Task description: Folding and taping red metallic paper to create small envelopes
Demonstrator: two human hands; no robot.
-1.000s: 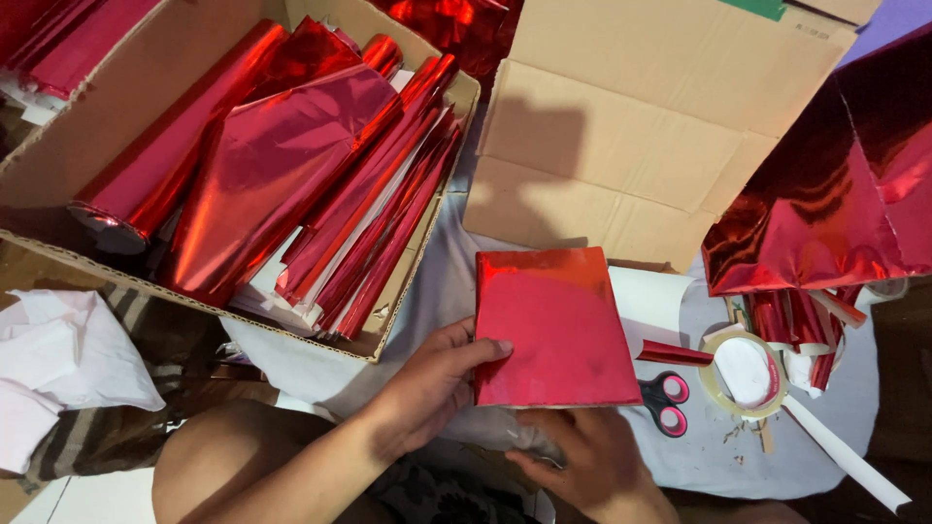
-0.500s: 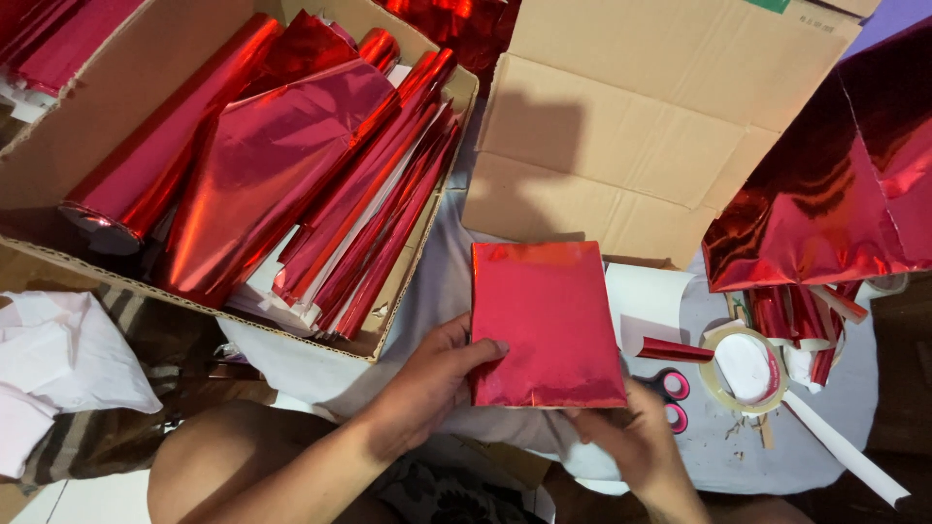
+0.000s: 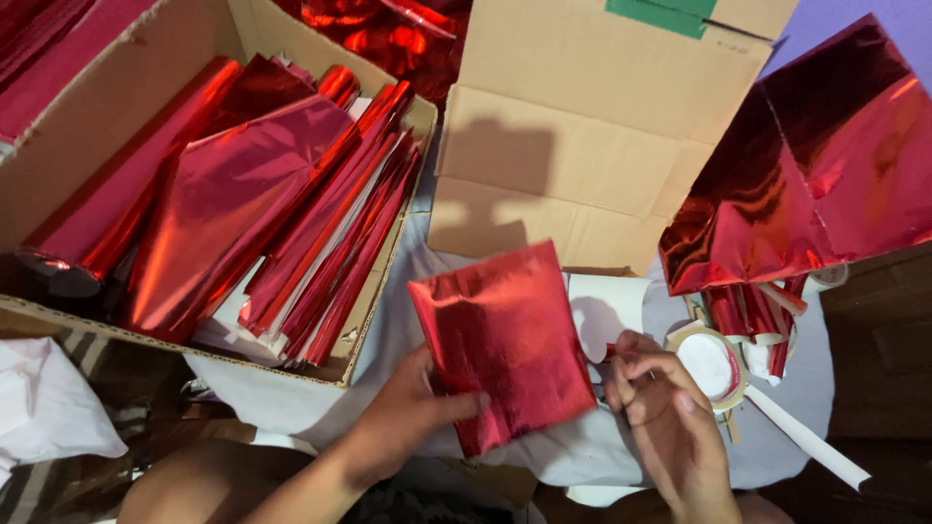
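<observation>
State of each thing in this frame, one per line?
Foil packet: wrapped, tilted, held at its left edge.
Left hand: gripping the packet.
Right hand: fingers curled beside the packet; contents unclear.
Tape roll: flat on the cloth.
Left box: open, filled with red foil rolls.
Middle box: flaps open.

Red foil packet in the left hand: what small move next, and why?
Probably bring the right hand back to the red foil packet. Only the left hand pinches it, at its lower left edge, and the right hand is off its right edge, beside the tape roll, so that side hangs unsupported.
</observation>
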